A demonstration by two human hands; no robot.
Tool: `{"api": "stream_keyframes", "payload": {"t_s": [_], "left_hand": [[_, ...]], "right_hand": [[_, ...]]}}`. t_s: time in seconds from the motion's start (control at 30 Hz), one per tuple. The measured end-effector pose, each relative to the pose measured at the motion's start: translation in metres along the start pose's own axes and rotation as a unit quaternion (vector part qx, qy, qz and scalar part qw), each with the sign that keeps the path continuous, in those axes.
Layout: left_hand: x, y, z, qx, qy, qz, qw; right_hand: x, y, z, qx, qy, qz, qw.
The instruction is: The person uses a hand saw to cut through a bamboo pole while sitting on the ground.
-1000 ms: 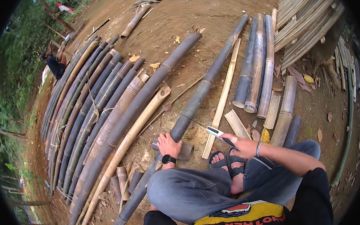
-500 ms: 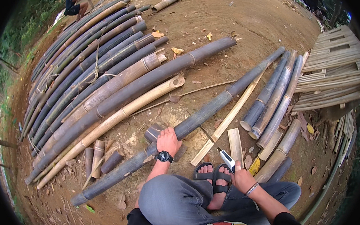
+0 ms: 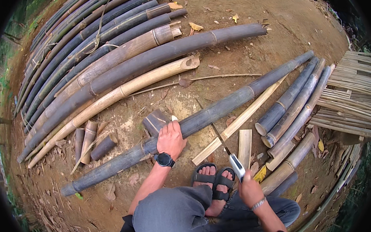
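From my remote seat I am seeing the stack of bamboo poles (image 3: 104,40) filling the upper left. Nearer, the dark bamboo pole (image 3: 194,122) is lying slantwise in front of the person, running toward the upper right. The saw (image 3: 220,136) is crossing its line, with blade showing on both sides; the pole is hiding the middle, so I am not telling whether the teeth are biting. A short bamboo piece (image 3: 155,121) is sticking out past the pole's far side. The left hand (image 3: 172,138) is still clasping the pole, fingers curling over it. The right hand (image 3: 250,190) is now sitting farther back, its fingers closing firmly around the handle, and more near-side blade is showing than a second ago. I am judging this a drawn-back sawing stroke, the pole being steadied.
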State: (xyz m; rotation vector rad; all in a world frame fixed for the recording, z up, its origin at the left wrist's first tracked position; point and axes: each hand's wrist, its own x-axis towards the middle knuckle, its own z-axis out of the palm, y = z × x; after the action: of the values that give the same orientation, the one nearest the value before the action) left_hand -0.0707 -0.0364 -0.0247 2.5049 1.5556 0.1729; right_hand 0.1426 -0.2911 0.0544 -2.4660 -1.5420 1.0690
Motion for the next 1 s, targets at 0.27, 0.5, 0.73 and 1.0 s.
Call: {"api": "stream_keyframes", "payload": {"t_s": [0.27, 0.5, 0.73, 1.0], "left_hand": [[-0.001, 0.005, 0.007, 0.003, 0.047, -0.005, 0.999], [-0.003, 0.013, 0.02, 0.03, 0.124, 0.016, 0.992], [-0.001, 0.017, 0.016, 0.033, 0.134, 0.03, 0.99], [-0.007, 0.012, 0.02, 0.045, 0.157, 0.039, 0.986]], "right_hand": [[0.014, -0.01, 0.013, -0.023, 0.014, 0.016, 1.0], [0.029, -0.002, 0.02, -0.024, 0.019, 0.022, 0.999], [0.012, 0.01, 0.02, 0.007, 0.013, 0.02, 1.0], [0.028, 0.01, 0.009, -0.009, 0.011, -0.009, 1.0]]}}
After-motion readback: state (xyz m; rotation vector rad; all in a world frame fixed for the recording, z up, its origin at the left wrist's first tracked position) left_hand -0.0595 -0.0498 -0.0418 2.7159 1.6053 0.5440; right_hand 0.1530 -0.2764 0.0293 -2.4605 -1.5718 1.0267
